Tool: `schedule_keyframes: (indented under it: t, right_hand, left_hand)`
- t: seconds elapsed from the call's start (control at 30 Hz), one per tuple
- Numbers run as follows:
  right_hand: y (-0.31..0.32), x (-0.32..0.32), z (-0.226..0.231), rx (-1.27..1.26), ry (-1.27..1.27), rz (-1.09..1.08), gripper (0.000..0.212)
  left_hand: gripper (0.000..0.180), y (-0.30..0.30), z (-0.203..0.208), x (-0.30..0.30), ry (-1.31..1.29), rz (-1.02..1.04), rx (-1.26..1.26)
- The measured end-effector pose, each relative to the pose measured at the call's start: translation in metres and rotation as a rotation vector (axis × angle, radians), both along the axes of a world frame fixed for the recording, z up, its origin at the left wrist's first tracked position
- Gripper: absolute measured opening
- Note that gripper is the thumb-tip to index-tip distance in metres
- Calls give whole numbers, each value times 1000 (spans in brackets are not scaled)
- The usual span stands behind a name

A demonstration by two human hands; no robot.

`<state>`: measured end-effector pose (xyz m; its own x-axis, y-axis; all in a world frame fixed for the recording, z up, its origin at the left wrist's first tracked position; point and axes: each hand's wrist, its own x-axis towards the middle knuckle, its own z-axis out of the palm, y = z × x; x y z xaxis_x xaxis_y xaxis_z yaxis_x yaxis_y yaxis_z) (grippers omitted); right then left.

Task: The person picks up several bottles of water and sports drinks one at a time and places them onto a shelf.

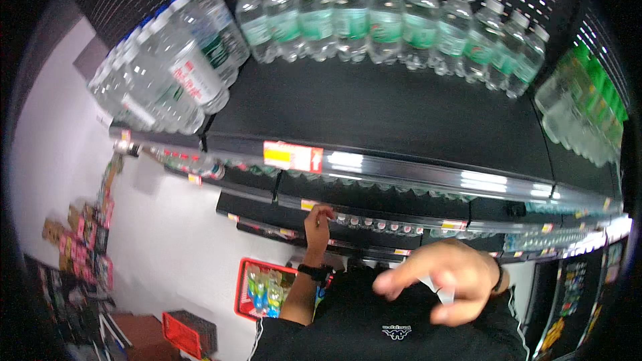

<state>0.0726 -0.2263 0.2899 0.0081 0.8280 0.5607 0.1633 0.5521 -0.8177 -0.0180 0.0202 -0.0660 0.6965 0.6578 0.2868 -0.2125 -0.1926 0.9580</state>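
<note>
My right hand (449, 278) is raised close in front of my dark shirt, slightly blurred. Its thumb and fingers are apart; a white patch shows between them, and I cannot tell what it is. Farther left, my left hand (319, 219) hangs beside the edge of a lower shelf, fingers loosely bent and nothing visible in them. Before me is a black shelf (374, 110), and along its back stands a row of small clear bottles (349, 23) with green labels and white caps. Larger clear bottles (197, 77) are grouped at its left end.
Green-capped bottles (582, 107) stand at the shelf's right end. A price tag (293, 156) sits on its front edge, with lower shelves of bottles (381, 225) underneath. A red basket (239, 294) holding bottles is by my left arm, and another red-rimmed basket (180, 333) lies farther left.
</note>
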Motion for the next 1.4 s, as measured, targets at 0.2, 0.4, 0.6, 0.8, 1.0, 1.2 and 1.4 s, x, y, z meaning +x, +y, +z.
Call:
schedule_keyframes:
  t: [0.2, 0.4, 0.6, 0.8, 1.0, 1.2, 1.4]
  right_hand:
    - [49, -50, 62, 550, 123, -40, 50]
    - [65, -88, 62, 753, 293, -402, 46]
    - [13, -17, 83, 254, -609, -186, 37]
    - [-22, 41, 81, -104, -722, -1115, 33]
    - [-119, 234, 124, -230, -978, -1652, 48]
    - [-112, 320, 120, -325, -1155, -1592, 45]
    - [-131, 342, 121, -148, -1193, -1528, 54]
  left_hand:
    - [15, -6, 4, 4, -28, -167, -160]
    - [18, -2, -15, -9, -70, -211, -202]
    - [17, -12, -32, -10, 35, -213, -185]
    - [16, -14, -21, -11, 2, -244, -101]
    - [17, -55, 12, 10, 85, -324, -61]
    - [20, -85, 26, 17, 74, -288, 47]
    - [22, -133, 59, 32, -57, -420, 111]
